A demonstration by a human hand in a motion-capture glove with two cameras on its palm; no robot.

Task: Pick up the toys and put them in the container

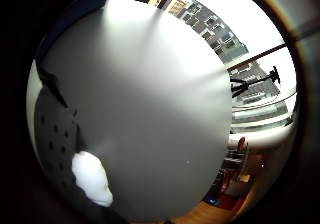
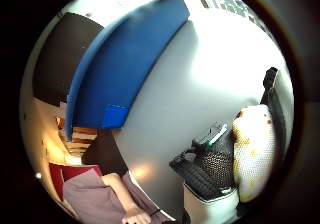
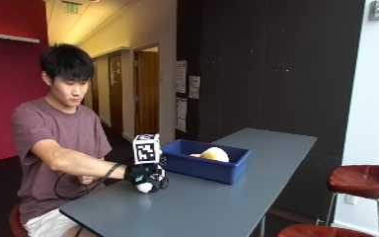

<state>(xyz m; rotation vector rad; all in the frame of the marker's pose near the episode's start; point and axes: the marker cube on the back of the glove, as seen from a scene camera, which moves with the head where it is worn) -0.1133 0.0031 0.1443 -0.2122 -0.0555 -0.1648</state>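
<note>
The gloved right hand (image 3: 145,178) sits low over the grey counter (image 3: 242,192), just beside the blue bin (image 3: 206,165), its fingers curled round a pale yellow-spotted plush toy (image 2: 254,154) that lies against the palm. A second, yellowish toy (image 3: 213,154) already lies in the bin. The bare hand stays below the counter edge, unseen.

Nothing is reading clearly from where I am standing. A green sign (image 3: 72,7) is hanging at the corridor ceiling, its lettering too small to make out. Papers (image 3: 181,76) are hanging on the dark wall (image 3: 275,64), but their print is showing only as grey smudges.
</note>
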